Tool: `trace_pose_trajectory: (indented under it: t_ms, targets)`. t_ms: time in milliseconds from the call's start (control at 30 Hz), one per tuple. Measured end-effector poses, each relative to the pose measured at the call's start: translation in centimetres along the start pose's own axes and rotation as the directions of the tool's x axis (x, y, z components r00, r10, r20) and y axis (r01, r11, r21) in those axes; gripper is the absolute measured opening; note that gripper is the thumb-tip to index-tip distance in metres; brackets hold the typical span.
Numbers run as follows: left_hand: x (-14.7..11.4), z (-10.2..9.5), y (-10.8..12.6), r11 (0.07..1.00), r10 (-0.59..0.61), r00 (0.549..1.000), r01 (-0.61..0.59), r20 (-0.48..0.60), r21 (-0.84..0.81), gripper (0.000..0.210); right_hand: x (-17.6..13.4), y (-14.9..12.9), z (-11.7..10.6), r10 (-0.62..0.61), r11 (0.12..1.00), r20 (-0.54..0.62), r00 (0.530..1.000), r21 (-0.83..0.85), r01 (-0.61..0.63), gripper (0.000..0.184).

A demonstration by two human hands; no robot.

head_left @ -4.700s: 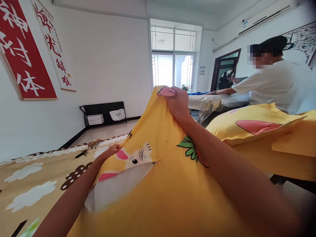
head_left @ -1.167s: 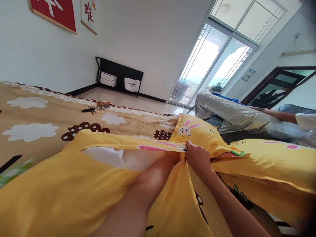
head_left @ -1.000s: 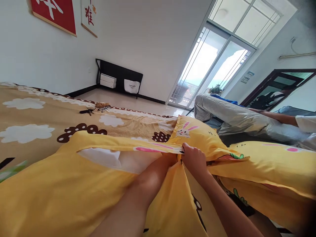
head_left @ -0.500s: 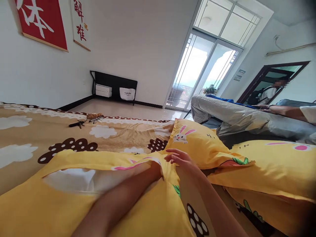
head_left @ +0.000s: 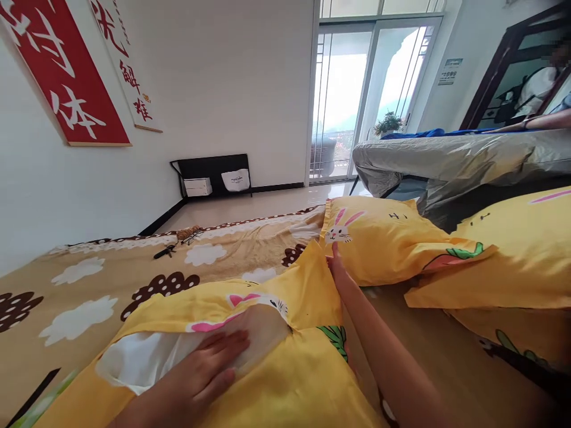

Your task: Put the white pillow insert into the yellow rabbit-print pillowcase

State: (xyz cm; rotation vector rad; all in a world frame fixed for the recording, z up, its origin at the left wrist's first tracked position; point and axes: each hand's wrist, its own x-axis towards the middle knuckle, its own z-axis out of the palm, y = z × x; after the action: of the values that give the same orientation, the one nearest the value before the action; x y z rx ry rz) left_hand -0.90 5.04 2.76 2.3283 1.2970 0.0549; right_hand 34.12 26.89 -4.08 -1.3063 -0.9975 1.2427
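Note:
A yellow pillowcase (head_left: 285,392) with a rabbit print lies before me on the bed, its opening gaping around a white pillow (head_left: 143,356). At that opening, my left hand (head_left: 212,365) rests with fingers stretched over the white pillow. My right hand (head_left: 335,260) grips the far right corner of the pillowcase, which stands pulled up; part of the fingers is hidden behind the cloth. Just beyond that hand sits a filled yellow pillow (head_left: 375,261) with a rabbit face.
More yellow pillows (head_left: 530,255) are piled at the right. Keys (head_left: 165,252) lie on the tan cloud-patterned bedspread (head_left: 241,246). A plastic-covered table (head_left: 446,157) stands at the back right, with another person's arm (head_left: 548,122) over it. A black bench (head_left: 214,169) is by the wall.
My left hand has drawn back out of the pillowcase, toward me. My right hand has closed on the corner and lifted it. The view has levelled.

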Motion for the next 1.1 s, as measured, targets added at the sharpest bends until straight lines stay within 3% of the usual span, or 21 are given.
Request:
trace_pose_trajectory:
  t_ms: [167, 400, 567, 700, 733, 800, 833, 867, 900, 933, 967, 1100]
  targets:
    - [0.2, -0.6, 1.7, 0.994, 0.108, 0.994, -0.108, 0.013, -0.019, 0.061, -2.2, -0.8, -0.1, 0.026, 1.000, -0.005, 1.000, -0.018, -0.026, 0.034]
    - [-0.3, -0.6, 2.6, 0.974, 0.080, 0.997, -0.077, 0.004, -0.215, 0.058, -2.0, -6.8, 1.8, -0.195, 0.981, -0.225, 0.955, -0.058, 0.186, 0.015]
    - [-2.1, -1.2, 3.4, 0.985, 0.015, 0.997, -0.028, -0.074, -0.168, 0.030, -2.3, -12.7, 4.0, -0.330, 0.917, -0.221, 0.918, -0.307, 0.255, 0.016]
    - [-2.4, -2.3, 4.4, 0.998, 0.026, 0.997, -0.030, -0.068, -0.051, 0.039, -6.4, -14.3, 6.3, -0.444, 0.782, -0.129, 0.887, -0.539, 0.313, 0.014]
    - [-2.2, -2.5, 4.6, 0.999, 0.016, 0.999, -0.017, -0.049, -0.033, 0.040, -8.4, -13.8, 7.0, -0.475, 0.739, -0.088, 0.875, -0.579, 0.344, 0.017]
    - [-1.8, -2.7, 5.1, 1.000, -0.006, 1.000, 0.006, -0.014, -0.010, 0.037, -13.2, -11.9, 8.1, -0.528, 0.625, 0.106, 0.842, -0.624, 0.470, 0.018]
    - [-1.7, -2.9, 5.3, 1.000, -0.008, 1.000, 0.008, -0.004, -0.014, 0.034, -15.8, -10.6, 8.5, -0.523, 0.520, 0.313, 0.793, -0.620, 0.588, 0.016]
    - [-1.6, -3.0, 5.6, 0.999, 0.011, 1.000, -0.011, 0.005, -0.034, 0.029, -18.5, -9.4, 8.7, -0.461, 0.436, 0.541, 0.703, -0.552, 0.711, 0.024]
    - [-1.5, -3.3, 5.8, 0.996, 0.054, 0.998, -0.052, 0.023, -0.065, 0.025, -20.9, -8.3, 8.7, -0.356, 0.383, 0.711, 0.606, -0.480, 0.789, 0.031]
    - [-1.6, -3.6, 6.1, 0.990, 0.105, 0.993, -0.100, 0.055, -0.096, 0.023, -23.0, -7.5, 8.6, -0.248, 0.334, 0.801, 0.544, -0.457, 0.825, 0.037]
    - [-1.6, -3.9, 6.3, 0.982, 0.161, 0.981, -0.149, 0.107, -0.117, 0.021, -24.8, -7.0, 8.2, -0.152, 0.296, 0.847, 0.510, -0.453, 0.841, 0.042]
    - [-0.7, -4.3, 7.5, 0.918, 0.396, 0.879, -0.377, 0.267, -0.121, 0.035, -28.5, -7.1, 5.7, 0.077, 0.105, 0.855, 0.513, -0.519, 0.848, 0.046]
